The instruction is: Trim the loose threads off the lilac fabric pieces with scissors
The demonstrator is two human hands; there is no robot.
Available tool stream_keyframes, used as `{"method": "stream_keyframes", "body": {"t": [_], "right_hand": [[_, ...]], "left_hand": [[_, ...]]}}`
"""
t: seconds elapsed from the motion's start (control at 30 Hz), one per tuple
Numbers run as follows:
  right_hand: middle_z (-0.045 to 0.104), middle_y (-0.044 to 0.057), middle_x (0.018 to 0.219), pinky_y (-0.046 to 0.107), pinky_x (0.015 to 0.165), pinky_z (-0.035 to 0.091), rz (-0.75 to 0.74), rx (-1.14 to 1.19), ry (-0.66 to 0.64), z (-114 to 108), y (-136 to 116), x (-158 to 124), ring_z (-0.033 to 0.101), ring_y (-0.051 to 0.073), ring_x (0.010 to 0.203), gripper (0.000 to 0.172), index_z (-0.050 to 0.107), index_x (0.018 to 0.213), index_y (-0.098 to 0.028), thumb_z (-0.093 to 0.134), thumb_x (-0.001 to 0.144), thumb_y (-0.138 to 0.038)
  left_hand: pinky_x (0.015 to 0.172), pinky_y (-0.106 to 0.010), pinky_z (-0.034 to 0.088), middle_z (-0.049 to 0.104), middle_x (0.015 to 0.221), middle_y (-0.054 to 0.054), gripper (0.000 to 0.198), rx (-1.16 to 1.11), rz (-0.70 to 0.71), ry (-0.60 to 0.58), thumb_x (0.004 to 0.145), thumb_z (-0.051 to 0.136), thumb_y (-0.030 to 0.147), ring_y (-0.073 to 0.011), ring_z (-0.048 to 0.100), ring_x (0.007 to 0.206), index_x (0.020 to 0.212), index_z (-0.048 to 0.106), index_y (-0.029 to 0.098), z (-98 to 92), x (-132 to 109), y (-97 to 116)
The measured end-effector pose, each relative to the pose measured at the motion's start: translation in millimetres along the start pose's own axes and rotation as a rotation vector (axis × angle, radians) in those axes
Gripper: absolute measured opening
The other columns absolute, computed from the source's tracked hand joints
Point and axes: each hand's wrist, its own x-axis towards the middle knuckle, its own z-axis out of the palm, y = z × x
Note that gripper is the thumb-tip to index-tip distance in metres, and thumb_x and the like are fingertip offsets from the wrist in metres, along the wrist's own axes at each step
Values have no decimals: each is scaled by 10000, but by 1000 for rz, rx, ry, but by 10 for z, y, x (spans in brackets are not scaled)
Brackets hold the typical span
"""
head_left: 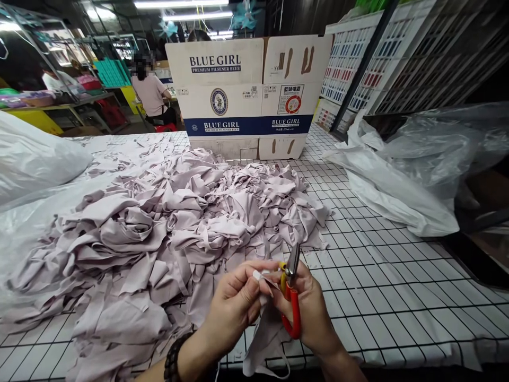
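My left hand (236,297) is closed in a pinch on a pale mauve fabric piece (264,337), close to a small white bit at its edge. The rest of that piece hangs down between my wrists toward the table's front edge. In my right hand (312,305) are scissors (295,313) with red handles, their metal blades pointing up and away from me. The right fingertips also meet the fabric beside my left fingers. Something yellow shows at the scissors' pivot side. A big heap of mauve fabric pieces (222,212) lies just beyond and left of my hands.
A grid-patterned white cover (382,265) lies over the table. A Blue Girl beer carton (246,101) stands at the back. White plastic bags lie at left (35,159) and right (397,180). A dark flat object (477,260) is at right. Another person (153,95) sits in the background.
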Motion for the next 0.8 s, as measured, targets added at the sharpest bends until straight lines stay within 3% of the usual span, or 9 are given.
{"method": "stream_keyframes", "body": {"t": [0.07,0.17,0.3,0.43,0.57,0.8], "right_hand": [[655,-37,679,193,506,464,68,-47,-47,-79,-5,-31,541,84,504,396,501,780,-224,859,624,-292],[654,-12,750,221,539,475,95,-235,-23,-254,-111,-108,541,99,548,373,491,792,-231,820,670,-356],[506,-52,592,231,469,415,-69,-775,95,-382,-367,-245,491,130,524,374,436,748,-256,766,679,-418],[507,-73,566,252,457,393,-141,-1209,28,-342,-520,-326,488,139,479,384,381,757,-270,735,678,-395],[539,-75,570,263,461,402,-144,-1341,-3,-316,-510,-321,511,146,462,367,345,757,-273,690,709,-389],[603,-44,627,272,478,406,-223,-1383,-27,-319,-485,-302,565,168,496,323,374,794,-272,674,715,-364]], "left_hand": [[384,-169,248,602,713,-16,403,-131,-68,-22,771,724,515,-11,312,390,691,607,137,-3,22,-52],[358,-174,214,480,533,47,451,-54,-33,0,768,695,576,-19,265,347,685,568,151,-30,43,-110],[423,-201,292,513,610,5,420,330,138,28,880,577,534,-63,378,440,715,616,149,-73,31,-95],[557,-230,370,517,656,-20,341,626,298,-55,971,461,340,-124,488,600,701,571,163,-77,10,-26],[619,-238,381,528,689,-22,286,704,350,-121,980,415,235,-135,510,661,723,526,172,-78,-8,2],[603,-232,373,523,671,-14,271,696,333,-123,954,448,197,-135,510,649,698,531,169,-98,-20,33]]}}
